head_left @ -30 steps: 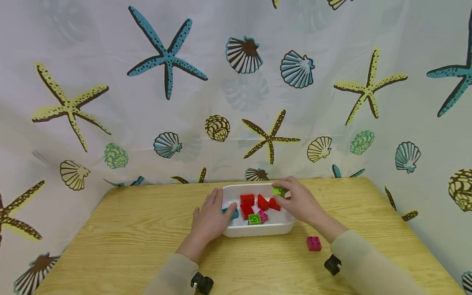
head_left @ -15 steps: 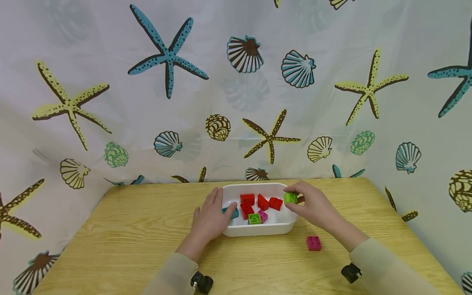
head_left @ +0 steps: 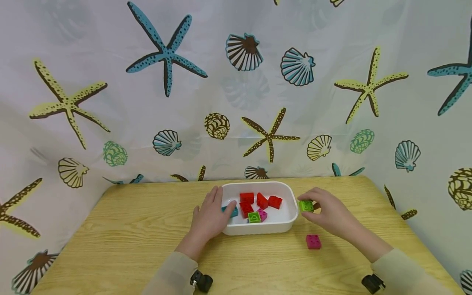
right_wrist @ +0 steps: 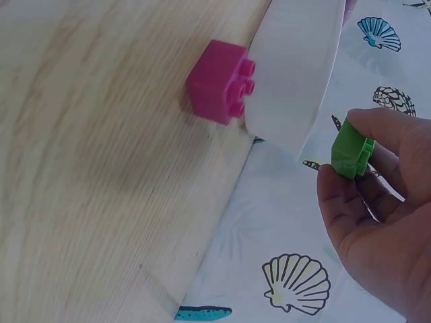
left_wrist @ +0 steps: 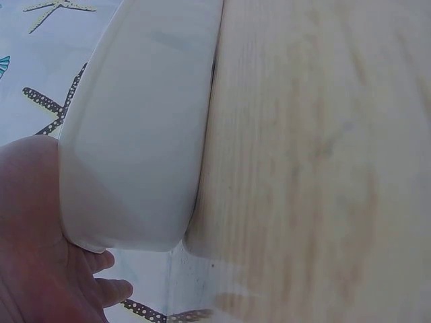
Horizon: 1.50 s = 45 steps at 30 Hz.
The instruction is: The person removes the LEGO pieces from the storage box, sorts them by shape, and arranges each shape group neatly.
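A white tub [head_left: 291,217] [left_wrist: 135,134] [right_wrist: 296,74] sits mid-table holding red bricks [head_left: 258,200], a green brick [head_left: 254,217], a pink one [head_left: 263,214] and a teal one [head_left: 233,212]. My left hand [head_left: 212,217] [left_wrist: 40,249] rests on the tub's left rim, fingers over the edge. My right hand [head_left: 328,211] [right_wrist: 377,202] pinches a lime green brick [head_left: 305,205] [right_wrist: 352,151] just right of the tub, above the table. A magenta brick [head_left: 313,241] [right_wrist: 219,82] lies on the table in front of that hand.
The wooden table [head_left: 129,246] has a sea-shell and starfish curtain [head_left: 236,90] close behind and on both sides. Bare wood lies left of the tub and along the near edge.
My right hand has lifted the lime green brick out of the tub's far right corner and carried it right, past the rim. The left hand has stayed on the tub.
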### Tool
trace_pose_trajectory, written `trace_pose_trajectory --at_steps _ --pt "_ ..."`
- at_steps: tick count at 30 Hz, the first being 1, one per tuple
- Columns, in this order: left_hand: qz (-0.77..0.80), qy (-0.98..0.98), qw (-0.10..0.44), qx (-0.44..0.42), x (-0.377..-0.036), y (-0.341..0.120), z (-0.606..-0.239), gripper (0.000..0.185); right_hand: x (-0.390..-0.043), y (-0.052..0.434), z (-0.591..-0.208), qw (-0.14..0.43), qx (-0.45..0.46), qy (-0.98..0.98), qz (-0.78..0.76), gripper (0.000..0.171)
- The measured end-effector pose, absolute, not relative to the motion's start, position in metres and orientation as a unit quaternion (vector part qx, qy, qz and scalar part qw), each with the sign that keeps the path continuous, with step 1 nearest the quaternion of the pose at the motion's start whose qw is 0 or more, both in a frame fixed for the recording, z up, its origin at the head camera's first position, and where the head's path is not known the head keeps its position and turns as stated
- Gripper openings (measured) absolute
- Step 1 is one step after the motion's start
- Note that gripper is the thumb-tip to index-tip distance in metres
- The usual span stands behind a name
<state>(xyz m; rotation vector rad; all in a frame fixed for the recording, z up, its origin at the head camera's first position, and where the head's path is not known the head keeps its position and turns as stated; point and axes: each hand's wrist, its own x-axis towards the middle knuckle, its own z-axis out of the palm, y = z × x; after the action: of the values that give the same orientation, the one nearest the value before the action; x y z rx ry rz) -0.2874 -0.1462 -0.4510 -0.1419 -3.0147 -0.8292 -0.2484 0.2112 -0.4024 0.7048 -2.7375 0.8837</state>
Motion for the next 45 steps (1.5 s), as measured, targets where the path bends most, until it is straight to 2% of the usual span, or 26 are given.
trace_pose_trajectory --at_steps 10,21,32,45 --pt "-0.269 -0.962 0.0 -0.043 -0.289 -0.145 -0.451 0.087 -0.234 0.244 -0.407 0.063 0.233 -0.931 0.275 0.03" --pt "-0.272 -0.962 0.003 -0.032 -0.286 -0.142 -0.451 0.087 -0.222 0.271 -0.422 -0.029 0.223 -0.927 0.301 0.032" --pt "-0.278 -0.96 -0.008 -0.015 -0.292 -0.133 -0.446 0.086 -0.219 0.278 -0.446 -0.032 0.227 -0.925 0.303 0.033" --pt "-0.297 -0.955 0.001 -0.015 -0.294 -0.123 -0.449 0.084 -0.222 0.274 -0.455 -0.046 0.208 -0.933 0.29 0.036"
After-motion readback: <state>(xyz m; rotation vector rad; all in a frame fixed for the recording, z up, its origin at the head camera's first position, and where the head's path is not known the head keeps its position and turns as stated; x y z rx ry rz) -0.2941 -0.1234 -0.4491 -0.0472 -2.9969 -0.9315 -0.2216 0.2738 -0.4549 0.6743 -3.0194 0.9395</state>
